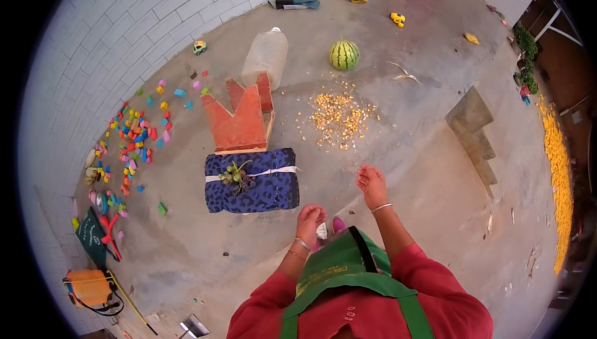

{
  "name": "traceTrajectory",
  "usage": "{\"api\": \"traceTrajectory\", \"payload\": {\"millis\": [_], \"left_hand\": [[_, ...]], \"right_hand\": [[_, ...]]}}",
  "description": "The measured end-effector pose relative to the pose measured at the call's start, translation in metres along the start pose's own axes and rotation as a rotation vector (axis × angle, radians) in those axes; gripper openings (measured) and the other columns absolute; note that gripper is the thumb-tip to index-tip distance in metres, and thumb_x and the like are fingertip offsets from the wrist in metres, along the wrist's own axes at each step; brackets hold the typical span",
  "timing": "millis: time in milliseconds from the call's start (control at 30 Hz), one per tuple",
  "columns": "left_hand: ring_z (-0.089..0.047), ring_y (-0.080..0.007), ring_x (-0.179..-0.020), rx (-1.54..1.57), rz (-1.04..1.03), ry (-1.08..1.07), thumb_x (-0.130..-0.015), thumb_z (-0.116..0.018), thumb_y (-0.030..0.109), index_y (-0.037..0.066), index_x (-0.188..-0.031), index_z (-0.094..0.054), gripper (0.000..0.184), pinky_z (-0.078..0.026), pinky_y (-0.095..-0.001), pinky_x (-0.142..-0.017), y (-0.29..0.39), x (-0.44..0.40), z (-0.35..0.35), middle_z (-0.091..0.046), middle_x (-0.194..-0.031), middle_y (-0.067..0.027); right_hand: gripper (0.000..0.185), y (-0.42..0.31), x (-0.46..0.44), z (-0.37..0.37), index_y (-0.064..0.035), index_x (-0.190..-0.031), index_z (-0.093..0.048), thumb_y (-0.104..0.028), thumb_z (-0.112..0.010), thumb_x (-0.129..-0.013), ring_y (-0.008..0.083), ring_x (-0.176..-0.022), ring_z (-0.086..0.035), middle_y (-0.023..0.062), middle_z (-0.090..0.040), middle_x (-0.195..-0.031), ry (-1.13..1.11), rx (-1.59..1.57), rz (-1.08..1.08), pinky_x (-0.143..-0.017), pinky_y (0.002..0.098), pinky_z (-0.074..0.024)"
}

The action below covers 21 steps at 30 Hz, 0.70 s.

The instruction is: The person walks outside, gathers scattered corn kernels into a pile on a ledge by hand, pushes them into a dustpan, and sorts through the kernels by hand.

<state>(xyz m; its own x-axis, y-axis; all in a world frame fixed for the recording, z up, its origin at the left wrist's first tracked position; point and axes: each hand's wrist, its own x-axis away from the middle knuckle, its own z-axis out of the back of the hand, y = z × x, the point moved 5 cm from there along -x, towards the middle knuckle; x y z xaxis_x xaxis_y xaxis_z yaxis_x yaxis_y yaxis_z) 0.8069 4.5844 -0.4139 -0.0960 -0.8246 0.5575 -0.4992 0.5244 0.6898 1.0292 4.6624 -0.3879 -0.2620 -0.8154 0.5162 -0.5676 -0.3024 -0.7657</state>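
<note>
Two bare hands over a concrete floor (410, 152), as I see them, clock hours read from the wearer with twelve straight ahead. Left hand (311, 219): fingers loosely curled and close together; whether thumb and fingertips meet, I cannot tell. The blue patterned bundle (270, 197) lies near these fingers at ten o'clock, bound by a white strip (273, 171) and topped with dark round fruit (239, 180). Right hand (372, 185): fingers half bent, side by side; thumb contact likewise unclear. Scattered corn kernels (339, 118) lie near its fingertips at eleven o'clock. Watermelon (344, 55): twelve o'clock of the kernels. Red zigzag-topped box (239, 124): twelve o'clock of the bundle, just beside it.
</note>
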Motion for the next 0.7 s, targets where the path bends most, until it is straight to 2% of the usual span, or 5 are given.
{"api": "traceTrajectory", "payload": {"millis": [200,300,433,500,700], "left_hand": [[-0.059,-0.0131,-0.080,-0.119,-0.110,0.050,-0.090,-0.053,0.011,0.009,-0.095,-0.057,0.007,-0.048,-0.0273,-0.072,0.005,-0.035,-0.035,-0.062,-0.088,-0.0033],[-0.059,-0.0128,-0.081,-0.112,-0.160,0.123,-0.090,-0.053,0.011,0.009,-0.094,-0.057,0.007,-0.047,-0.0272,-0.072,0.003,-0.060,-0.046,-0.062,-0.088,-0.0028],[-0.058,-0.0125,-0.082,-0.100,-0.230,0.325,-0.090,-0.053,0.013,0.009,-0.094,-0.057,0.007,-0.048,-0.0274,-0.072,0.019,-0.098,-0.069,-0.061,-0.089,-0.0024],[-0.058,-0.0124,-0.082,-0.086,-0.237,0.393,-0.090,-0.054,0.013,0.009,-0.094,-0.057,0.007,-0.048,-0.0275,-0.072,0.023,-0.107,-0.086,-0.061,-0.089,-0.0022],[-0.059,-0.0138,-0.084,0.012,-0.266,0.395,-0.089,-0.054,0.013,0.009,-0.093,-0.058,0.007,-0.049,-0.0288,-0.074,0.042,-0.127,-0.139,-0.061,-0.090,-0.0023]], "right_hand": [[0.017,-0.041,-0.038,0.074,-0.0071,-0.095,-0.060,-0.020,-0.051,-0.089,0.0102,-0.065,-0.054,0.0021,-0.060,-0.077,0.203,-0.009,0.068,-0.059,0.0245,-0.0468],[0.017,-0.059,-0.081,0.082,-0.0090,-0.096,-0.060,-0.022,-0.053,-0.088,0.0109,-0.068,-0.055,0.0011,-0.061,-0.079,0.199,0.001,0.057,-0.062,0.0271,-0.0475],[0.017,-0.085,-0.153,0.057,-0.0086,-0.095,-0.060,-0.022,-0.053,-0.088,0.0098,-0.068,-0.055,0.0003,-0.060,-0.079,0.103,0.039,0.001,-0.061,0.0251,-0.0473],[0.015,-0.107,-0.177,0.031,-0.0085,-0.094,-0.060,-0.021,-0.054,-0.088,0.0087,-0.067,-0.055,-0.0002,-0.060,-0.078,-0.089,0.068,0.027,-0.060,0.0235,-0.0469],[0.014,-0.150,-0.255,-0.043,-0.0081,-0.094,-0.060,-0.019,-0.055,-0.088,0.0078,-0.065,-0.054,0.0005,-0.060,-0.077,-0.254,0.083,-0.070,-0.059,0.0227,-0.0467]]}}
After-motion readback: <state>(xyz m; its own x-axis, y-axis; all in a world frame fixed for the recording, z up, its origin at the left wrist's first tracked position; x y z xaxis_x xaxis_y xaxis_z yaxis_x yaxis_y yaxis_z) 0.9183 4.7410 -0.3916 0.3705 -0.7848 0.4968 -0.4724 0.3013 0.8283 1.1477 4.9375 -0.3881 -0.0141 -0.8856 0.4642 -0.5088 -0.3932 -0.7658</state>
